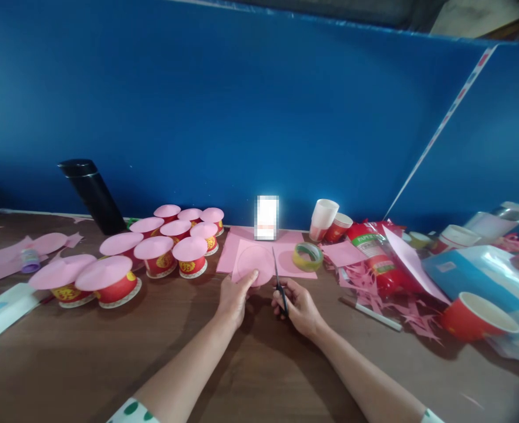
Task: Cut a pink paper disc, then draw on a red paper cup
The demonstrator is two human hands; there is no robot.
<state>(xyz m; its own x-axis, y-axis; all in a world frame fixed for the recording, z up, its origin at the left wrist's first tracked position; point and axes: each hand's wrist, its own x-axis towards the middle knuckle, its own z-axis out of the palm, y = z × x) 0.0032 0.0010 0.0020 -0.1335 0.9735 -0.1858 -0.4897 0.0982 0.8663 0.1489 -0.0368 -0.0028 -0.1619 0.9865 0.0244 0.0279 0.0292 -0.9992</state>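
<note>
Pinches thin pink circle-marked paper piece [256, 261] in left hand [234, 299], grips black-handled metal scissors [280, 289] in right hand [301, 309], toward brown wooden desk's [262, 370] far edge. Likely light, floppy, easily creased; best held by rim (clear of blades).

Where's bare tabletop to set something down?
The brown table is bare on the near side of the pink-topped cups, left of the left forearm, and between both forearms. It's crowded farther right, past the right hand: pink scraps, red packet, red cup.
</note>
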